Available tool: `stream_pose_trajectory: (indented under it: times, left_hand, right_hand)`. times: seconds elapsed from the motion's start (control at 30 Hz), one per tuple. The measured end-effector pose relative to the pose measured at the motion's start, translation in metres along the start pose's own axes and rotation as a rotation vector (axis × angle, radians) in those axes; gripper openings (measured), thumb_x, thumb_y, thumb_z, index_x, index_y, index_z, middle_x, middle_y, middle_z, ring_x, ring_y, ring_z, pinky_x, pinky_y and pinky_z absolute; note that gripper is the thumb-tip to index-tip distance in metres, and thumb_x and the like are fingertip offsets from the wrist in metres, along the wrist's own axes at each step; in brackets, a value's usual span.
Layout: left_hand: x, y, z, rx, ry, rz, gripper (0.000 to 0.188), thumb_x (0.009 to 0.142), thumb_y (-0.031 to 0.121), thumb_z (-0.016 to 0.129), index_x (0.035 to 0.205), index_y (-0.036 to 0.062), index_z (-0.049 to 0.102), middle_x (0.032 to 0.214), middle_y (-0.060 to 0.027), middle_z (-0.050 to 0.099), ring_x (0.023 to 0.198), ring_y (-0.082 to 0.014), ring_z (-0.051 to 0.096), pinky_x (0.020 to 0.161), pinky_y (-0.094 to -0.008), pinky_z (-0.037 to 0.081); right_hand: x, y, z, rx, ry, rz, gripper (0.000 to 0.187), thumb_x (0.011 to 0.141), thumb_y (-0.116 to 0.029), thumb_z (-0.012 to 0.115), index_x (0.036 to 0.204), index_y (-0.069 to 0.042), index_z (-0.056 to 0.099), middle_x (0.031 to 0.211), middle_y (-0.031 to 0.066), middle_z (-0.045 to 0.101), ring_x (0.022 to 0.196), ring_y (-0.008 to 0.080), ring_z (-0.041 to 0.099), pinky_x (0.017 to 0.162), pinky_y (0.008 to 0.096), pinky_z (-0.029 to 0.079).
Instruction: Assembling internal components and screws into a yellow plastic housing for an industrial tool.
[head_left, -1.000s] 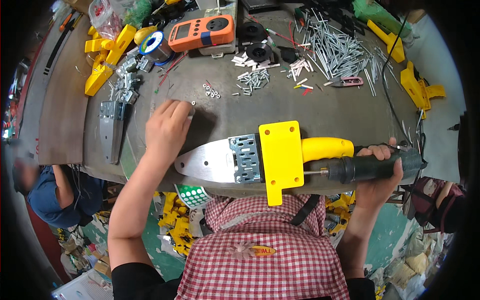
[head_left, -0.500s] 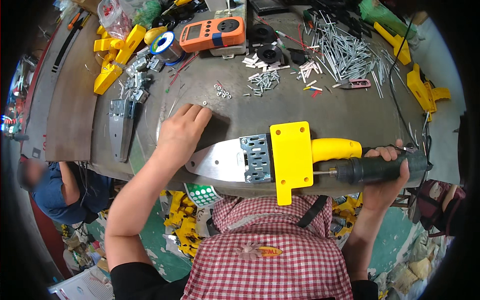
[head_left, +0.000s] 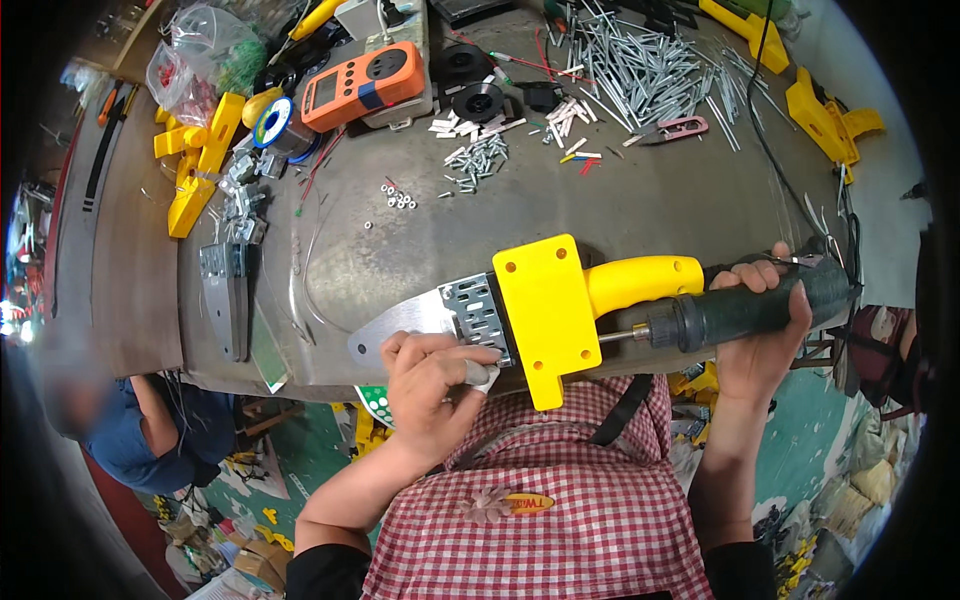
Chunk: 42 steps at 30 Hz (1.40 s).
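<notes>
A tool with a yellow plastic body and handle [head_left: 545, 310] lies across the near edge of the bench. Joined to its left end are a slotted metal bracket [head_left: 478, 315] and a pointed silver plate [head_left: 400, 322]. My left hand [head_left: 432, 385] is closed in a pinch at the bracket's near corner; what its fingertips hold is too small to name. My right hand [head_left: 765, 330] grips a dark electric screwdriver [head_left: 740, 308]. The screwdriver's bit reaches left to the yellow body's near side, below the handle.
Hex nuts [head_left: 398, 196], short screws [head_left: 478, 160] and long metal rods [head_left: 650, 75] lie on the bench. An orange meter [head_left: 363, 85], a solder spool [head_left: 283, 130] and yellow housings [head_left: 205, 155] stand at the back left. A cable [head_left: 765, 120] hangs at right. A person [head_left: 150, 430] sits at left.
My left hand has moved from beside the loose nuts back toward me, to the bracket's near corner. My right hand still holds the screwdriver at the yellow body. The view has shifted.
</notes>
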<state>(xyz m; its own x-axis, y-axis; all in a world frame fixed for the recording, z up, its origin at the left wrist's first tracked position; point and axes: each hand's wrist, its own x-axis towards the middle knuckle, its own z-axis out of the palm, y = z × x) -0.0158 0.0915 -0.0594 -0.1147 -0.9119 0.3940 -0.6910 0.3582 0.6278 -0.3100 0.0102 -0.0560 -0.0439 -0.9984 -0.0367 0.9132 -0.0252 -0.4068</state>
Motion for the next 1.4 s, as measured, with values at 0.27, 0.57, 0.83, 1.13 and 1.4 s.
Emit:
stream_pose_trajectory:
  times: [0.27,0.57,0.83,1.13,1.4]
  left_hand:
    - [-0.006,-0.002,0.006,0.051,0.062,0.006,0.026,0.059,-0.001,0.071,0.076,0.0114,0.056,0.091,0.0017,0.069,0.082,-0.0184,0.057,0.079,-0.035,0.034]
    - [-0.005,-0.004,0.009,-0.006,0.093,0.077,0.028,0.06,-0.004,0.072,0.075,0.0099,0.054,0.088,-0.002,0.069,0.078,-0.02,0.056,0.071,-0.0325,0.042]
    - [0.01,0.016,-0.01,0.295,-0.065,0.197,0.027,0.055,-0.005,0.07,0.076,0.006,0.056,0.091,-0.0049,0.067,0.077,-0.0236,0.058,0.067,-0.0324,0.047]
    - [0.005,0.004,-0.009,0.232,-0.042,0.257,0.021,0.062,0.001,0.071,0.078,0.004,0.058,0.091,-0.0067,0.067,0.079,-0.0229,0.059,0.068,-0.0321,0.047]
    - [0.003,-0.002,-0.003,0.182,-0.022,0.256,0.022,0.06,-0.002,0.071,0.077,0.0031,0.059,0.091,-0.0075,0.068,0.077,-0.0234,0.059,0.065,-0.0316,0.047]
  right_hand:
    - [-0.001,0.002,-0.002,0.067,-0.001,0.014,0.037,0.085,-0.019,0.058,0.118,-0.006,0.046,0.088,0.0035,0.049,0.085,0.0168,0.048,0.089,0.0371,0.038]
    - [-0.002,0.002,-0.002,0.077,-0.014,0.026,0.037,0.085,-0.018,0.058,0.118,-0.007,0.046,0.089,0.0036,0.048,0.086,0.0168,0.048,0.09,0.0366,0.038]
    - [-0.002,0.003,-0.001,0.047,0.023,0.033,0.039,0.086,-0.018,0.057,0.121,-0.005,0.044,0.09,0.0043,0.048,0.088,0.0175,0.047,0.092,0.0379,0.037]
    - [-0.001,0.005,0.001,0.053,0.019,0.033,0.038,0.084,-0.019,0.058,0.118,-0.006,0.046,0.089,0.0039,0.048,0.087,0.0171,0.049,0.091,0.0376,0.038]
    - [-0.003,0.008,-0.002,0.068,0.034,0.006,0.037,0.082,-0.019,0.06,0.115,-0.007,0.047,0.086,0.0029,0.049,0.084,0.0166,0.049,0.09,0.0371,0.038]
